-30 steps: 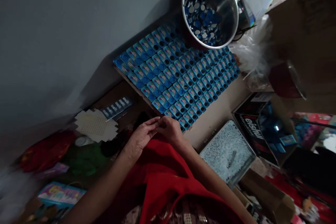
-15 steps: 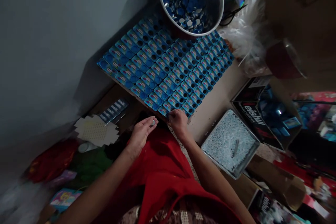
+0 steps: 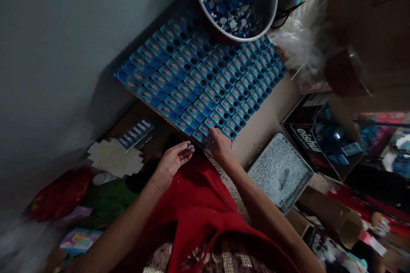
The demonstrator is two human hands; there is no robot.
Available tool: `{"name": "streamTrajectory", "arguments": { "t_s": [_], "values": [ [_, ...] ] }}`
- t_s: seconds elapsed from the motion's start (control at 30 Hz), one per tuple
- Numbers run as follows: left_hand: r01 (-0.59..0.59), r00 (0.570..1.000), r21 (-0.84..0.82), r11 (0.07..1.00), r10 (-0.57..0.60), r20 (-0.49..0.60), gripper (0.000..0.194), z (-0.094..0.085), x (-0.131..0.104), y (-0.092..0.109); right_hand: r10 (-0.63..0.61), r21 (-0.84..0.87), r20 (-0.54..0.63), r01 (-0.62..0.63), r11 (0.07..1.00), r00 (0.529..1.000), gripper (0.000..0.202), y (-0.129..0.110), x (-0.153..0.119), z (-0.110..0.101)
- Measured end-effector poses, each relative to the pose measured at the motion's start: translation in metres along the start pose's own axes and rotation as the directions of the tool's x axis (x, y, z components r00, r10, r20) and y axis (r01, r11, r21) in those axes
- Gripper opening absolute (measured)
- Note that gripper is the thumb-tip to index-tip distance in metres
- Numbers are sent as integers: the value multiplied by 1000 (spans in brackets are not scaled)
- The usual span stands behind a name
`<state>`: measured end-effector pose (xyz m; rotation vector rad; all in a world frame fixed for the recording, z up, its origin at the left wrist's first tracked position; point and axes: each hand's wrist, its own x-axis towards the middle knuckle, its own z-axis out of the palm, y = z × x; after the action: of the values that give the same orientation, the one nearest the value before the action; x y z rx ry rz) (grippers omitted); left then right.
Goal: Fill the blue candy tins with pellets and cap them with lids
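Note:
Between the thumb and fingers of my left hand (image 3: 173, 160), just off the table's near edge, is a small round metal cap (image 3: 188, 147). My right hand (image 3: 219, 143) has its fingers drawn together over the nearest row of blue printed packs (image 3: 208, 94), at the front corner. Whatever its fingertips pinch is hidden. The packs lie in tight rows, each with a round recess; many recesses look dark, while those toward the left look blue. A steel bowl (image 3: 272, 13) at the far side holds many round blue and silver caps (image 3: 233, 3).
Right of the packs, a metal tray (image 3: 293, 199) is full of small pale pieces (image 3: 275, 166) with a dark stick on them. Beyond it stands an open carton (image 3: 301, 136) of blue packages. Clear plastic bags (image 3: 307, 47) lie behind. White scalloped cards (image 3: 115, 158) are at left.
The view has shifted slightly. The cap in my left hand shows a darker side now, where a pale face showed before. My right hand stays at the same near corner of the packs.

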<state>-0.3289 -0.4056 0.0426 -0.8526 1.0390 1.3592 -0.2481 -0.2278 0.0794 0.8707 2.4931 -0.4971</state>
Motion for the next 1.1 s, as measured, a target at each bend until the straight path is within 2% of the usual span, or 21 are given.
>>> {"name": "streamTrajectory", "arguments": {
  "t_s": [0.07,0.17,0.2,0.23,0.27,0.3,0.37,0.4,0.47,0.57,0.63,0.7,0.77,0.8,0.83,0.87,0.93,1.0,1.03,1.07,1.1],
  "values": [
    [39,997,28,999,-41,65,25,4,-1,-6,-187,58,-83,192,980,979,16,-2,-26,0],
    [0,981,122,992,-24,191,26,16,-4,-20,-481,138,-133,497,857,866,24,1,-57,9],
    [-10,977,157,988,-24,213,25,21,-5,-25,-532,169,-132,547,820,837,25,4,-62,13],
    [-9,975,185,983,-33,222,23,26,-6,-28,-543,204,-134,560,803,829,26,7,-63,18],
    [5,974,202,979,-50,220,22,31,-6,-29,-509,239,-145,529,814,849,26,12,-62,22],
    [27,973,212,977,-74,217,23,36,-7,-28,-431,277,-160,460,844,888,27,17,-57,25],
    [40,972,241,970,-94,217,30,43,-6,-19,-195,343,-174,245,907,965,27,25,-43,29],
    [9,975,264,964,-67,210,34,46,-6,-13,-74,360,-171,133,924,982,27,28,-33,29],
    [-121,983,318,940,70,168,40,48,-6,3,89,328,-145,-37,944,985,24,30,-13,26],
    [-288,957,358,888,278,79,43,41,-8,26,153,160,-77,-139,977,985,26,26,10,16],
    [-322,942,371,871,332,37,45,33,-11,38,177,64,-30,-175,982,984,26,22,19,10],
    [-350,927,384,855,376,8,43,30,-14,52,206,40,-4,-205,978,979,18,20,27,6],
    [-421,892,399,815,451,20,39,40,-18,71,252,60,30,-253,966,967,21,19,36,2],
    [-486,857,418,768,513,53,36,53,-22,84,275,70,52,-278,958,960,29,19,39,-1],
    [-568,802,436,698,588,102,32,71,-26,100,291,74,74,-297,952,954,38,19,43,-4],
    [-661,721,464,590,671,173,28,95,-29,118,302,73,90,-309,948,949,45,18,46,-6],
    [-830,498,451,328,800,335,19,158,-28,161,296,65,101,-304,951,950,52,17,50,-10],
    [-891,308,452,50,798,518,18,231,-13,208,273,70,108,-281,957,956,51,16,51,-11],
    [-862,253,493,-119,741,622,21,267,0,230,264,78,105,-272,959,959,48,16,50,-11],
    [-783,239,542,-304,658,714,31,299,15,250,254,92,103,-264,960,962,44,17,48,-11],
    [-667,273,578,-470,568,777,41,327,32,266,240,114,94,-250,962,966,40,19,44,-10]
  ]
}}
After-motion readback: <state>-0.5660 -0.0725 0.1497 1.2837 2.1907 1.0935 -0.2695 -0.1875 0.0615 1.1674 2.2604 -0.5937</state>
